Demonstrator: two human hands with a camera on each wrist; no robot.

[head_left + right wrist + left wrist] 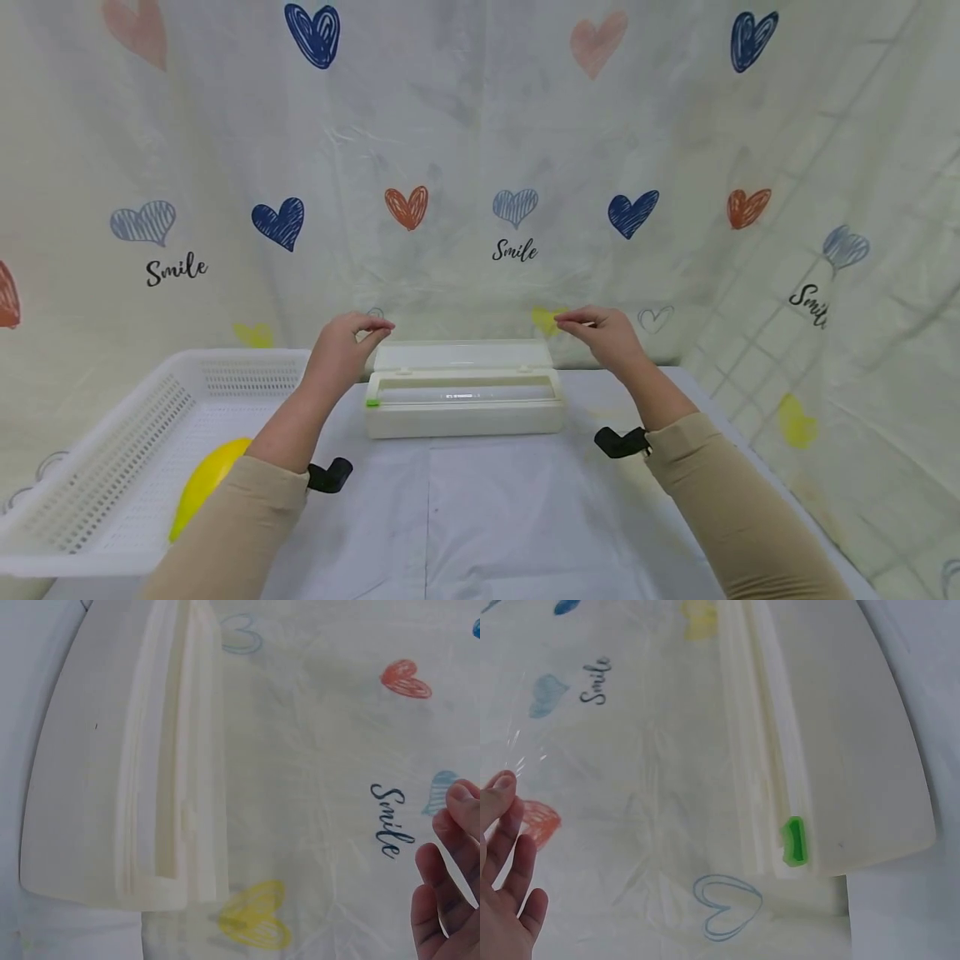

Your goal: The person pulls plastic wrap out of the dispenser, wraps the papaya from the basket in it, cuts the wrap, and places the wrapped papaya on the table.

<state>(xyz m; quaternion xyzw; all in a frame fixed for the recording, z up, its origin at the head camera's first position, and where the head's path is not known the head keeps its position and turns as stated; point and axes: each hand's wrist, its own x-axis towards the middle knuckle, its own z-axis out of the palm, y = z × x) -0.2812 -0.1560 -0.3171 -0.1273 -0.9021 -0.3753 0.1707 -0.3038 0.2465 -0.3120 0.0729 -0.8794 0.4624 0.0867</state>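
Note:
A white cling film dispenser (465, 422) sits on the table with its lid (463, 355) raised at the back. A green cutter slider (372, 403) is at its left end. My left hand (341, 350) is raised above the left end, thumb and forefinger pinching clear cling film (515, 742), which shows only as faint glints in the left wrist view. Above the right end, my right hand (603, 340) holds the same pinch at a similar height. The film at its fingertips is almost invisible in the right wrist view, where the fingers (431, 866) are partly cut off.
A white perforated basket (127, 433) stands at the left, with a smooth yellow object (206, 479) inside, partly behind my left forearm. White cloth covers the table (487, 517). Behind it hangs a sheet (450, 125) printed with hearts. Black wrist mounts (621, 443) stick out inward from both wrists.

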